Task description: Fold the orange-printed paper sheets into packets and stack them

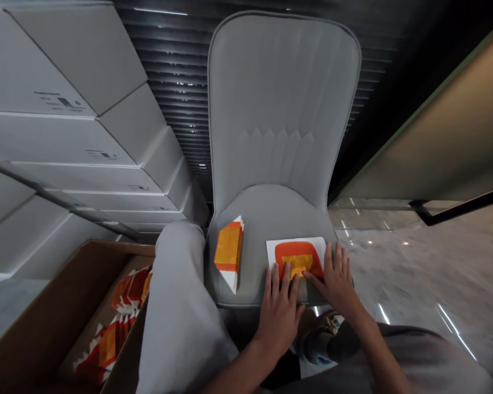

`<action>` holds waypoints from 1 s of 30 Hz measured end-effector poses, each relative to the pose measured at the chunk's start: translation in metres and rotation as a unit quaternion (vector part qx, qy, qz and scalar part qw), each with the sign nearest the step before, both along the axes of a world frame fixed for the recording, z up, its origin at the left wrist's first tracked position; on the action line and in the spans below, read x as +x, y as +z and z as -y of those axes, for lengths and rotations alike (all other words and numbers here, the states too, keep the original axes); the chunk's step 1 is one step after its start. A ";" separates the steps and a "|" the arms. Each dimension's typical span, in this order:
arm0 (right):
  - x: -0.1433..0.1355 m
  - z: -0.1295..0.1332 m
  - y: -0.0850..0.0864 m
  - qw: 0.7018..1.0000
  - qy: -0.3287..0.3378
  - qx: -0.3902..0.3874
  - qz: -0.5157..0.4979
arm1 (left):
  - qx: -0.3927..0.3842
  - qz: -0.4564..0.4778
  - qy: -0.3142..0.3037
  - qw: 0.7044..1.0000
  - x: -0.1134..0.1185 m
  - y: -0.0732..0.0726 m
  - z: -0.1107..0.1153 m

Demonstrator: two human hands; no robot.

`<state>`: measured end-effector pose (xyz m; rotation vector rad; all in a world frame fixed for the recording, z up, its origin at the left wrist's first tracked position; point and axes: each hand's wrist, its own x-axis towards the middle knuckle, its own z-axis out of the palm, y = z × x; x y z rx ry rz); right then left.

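Note:
A white sheet with an orange-red panel and a shiny yellow-orange patch, perhaps a flattened paper packet (pixel 298 247), lies on the grey chair seat (pixel 255 219). My left hand (pixel 280 309) rests flat at its near edge, fingers stretched out and slightly apart. At the right edge is my right hand (pixel 337 280), fingers spread and thumb reaching over the yellow patch. Neither hand grips anything. To the left on the same seat sits a small stack of folded pieces (pixel 229 250) in matching white, orange and yellow.
An open cardboard box (pixel 80 262) on the left holds several bundles of similar folded pieces (pixel 114 342). White cartons (pixel 66 137) are piled behind it. The chair's backrest (pixel 283 93) rises ahead, and a dark-framed panel with a handle (pixel 431 213) stands at right.

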<state>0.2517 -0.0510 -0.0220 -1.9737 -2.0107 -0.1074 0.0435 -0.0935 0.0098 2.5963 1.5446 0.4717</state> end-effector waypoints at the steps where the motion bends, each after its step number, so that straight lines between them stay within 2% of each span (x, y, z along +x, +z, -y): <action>1: -0.001 -0.001 0.002 1.000 0.004 0.004 -0.002 | 0.000 -0.001 -0.002 1.000 -0.001 0.001 0.000; 6: -0.003 -0.004 0.002 1.000 0.008 -0.013 -0.025 | 0.003 -0.001 -0.013 1.000 -0.003 0.001 -0.002; 11: 0.011 -0.010 -0.009 0.993 -0.069 -0.069 -0.066 | 0.012 -0.007 0.018 1.000 -0.005 0.001 0.003; 19: 0.071 -0.009 -0.015 0.962 -0.199 -0.152 -0.107 | 0.022 -0.044 0.036 0.998 -0.032 0.007 0.010; 23: 0.093 -0.003 -0.022 0.952 -0.228 -0.160 -0.124 | 0.022 -0.046 0.041 0.998 -0.041 0.007 0.011; 26: 0.100 0.001 -0.020 0.957 -0.214 -0.146 -0.134 | 0.027 -0.030 0.036 0.999 -0.041 0.015 0.010; 28: 0.099 0.002 -0.009 0.975 -0.160 -0.092 -0.127 | 0.032 -0.007 0.024 0.999 -0.039 0.023 0.005; 30: 0.093 0.002 0.010 0.990 -0.078 -0.017 -0.113 | 0.038 0.027 0.005 0.999 -0.035 0.032 -0.004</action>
